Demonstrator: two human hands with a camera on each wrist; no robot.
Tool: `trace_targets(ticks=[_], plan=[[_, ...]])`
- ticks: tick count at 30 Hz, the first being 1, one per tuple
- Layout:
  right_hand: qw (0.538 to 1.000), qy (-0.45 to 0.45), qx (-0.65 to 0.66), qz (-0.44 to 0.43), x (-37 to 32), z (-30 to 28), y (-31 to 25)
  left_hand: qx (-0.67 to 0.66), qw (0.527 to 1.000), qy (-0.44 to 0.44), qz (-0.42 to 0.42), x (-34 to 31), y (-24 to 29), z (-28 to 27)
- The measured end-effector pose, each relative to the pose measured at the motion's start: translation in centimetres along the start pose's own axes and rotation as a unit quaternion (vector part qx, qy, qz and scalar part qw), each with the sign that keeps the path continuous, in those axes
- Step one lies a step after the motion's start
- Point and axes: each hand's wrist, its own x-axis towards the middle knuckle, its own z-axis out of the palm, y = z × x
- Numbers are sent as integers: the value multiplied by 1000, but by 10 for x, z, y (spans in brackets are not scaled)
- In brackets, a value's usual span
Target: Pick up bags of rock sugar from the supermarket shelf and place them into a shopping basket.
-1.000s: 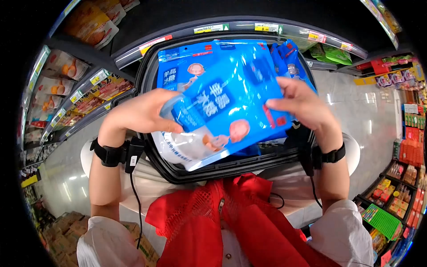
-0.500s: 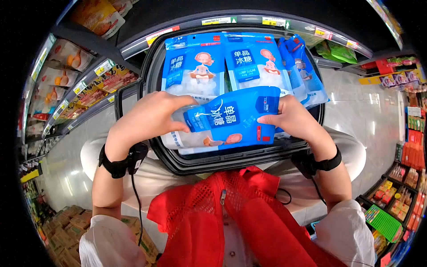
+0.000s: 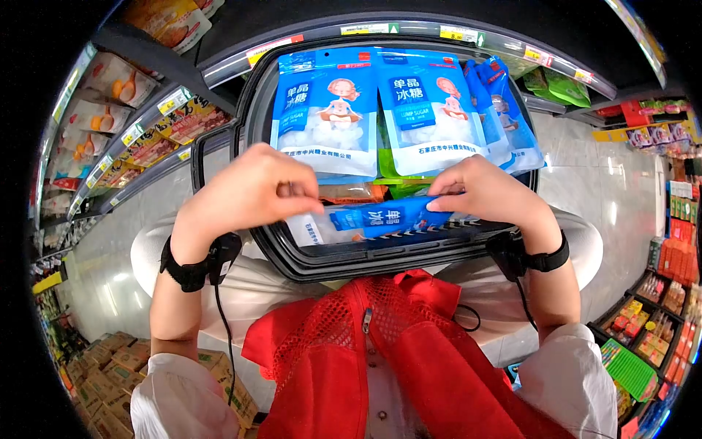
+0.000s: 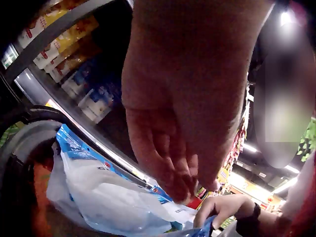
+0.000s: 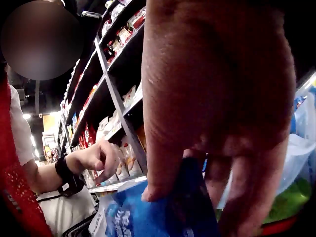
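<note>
A blue-and-white bag of lump sugar [image 3: 387,217] stands edge-up inside the near side of a black basket [image 3: 333,267]. My right hand [image 3: 488,192] pinches its right end between thumb and fingers; the right wrist view shows the thumb [image 5: 155,190] on the blue film. Just above the bag's left end is my left hand [image 3: 256,186], its fingers loosely bent and holding nothing. Two matching lump sugar bags [image 3: 329,110] [image 3: 431,110] lie face up side by side in the basket's far part. More blue bags [image 3: 504,117] lean at their right.
Orange and green packages [image 3: 355,193] show between the far bags and the near one. Beyond the basket runs a shelf edge with price tags [image 3: 365,29]. Packaged goods [image 3: 110,117] fill shelves at left. Cardboard boxes [image 3: 110,380] sit on the floor behind left.
The lump sugar bag has gone from lying tilted over the others, held in both hands, down to the basket's near side. My left hand has let go of it; the right still holds on.
</note>
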Motion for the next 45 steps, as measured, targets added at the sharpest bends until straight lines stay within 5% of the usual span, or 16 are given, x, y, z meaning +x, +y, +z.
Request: trace_targets(ticks=[3,7,13,16,20,24,35,45], plan=[[1000,-14,-18,-6,2,1,2,-153,954,-239,-99,0,9,4],[986,-26,-150,-74,4,16,10,-96,932,-335,-95,-4,7,34],[956,20,-279,-89,-1,22,-3,-95,944,-313,-36,-10,-4,47],[949,34,-297,-104,-11,10,-11,-126,942,-300,-85,-3,2,33],[933,27,-343,-102,-8,13,-8,-167,964,-160,-134,3,9,28],[933,33,-338,-122,-2,31,-5,-23,982,-178,-62,7,4,44],[939,26,-310,-147,1,41,1,96,975,-191,-57,11,-1,43],[951,25,-270,-149,7,53,8,135,960,-206,-131,5,-5,45]])
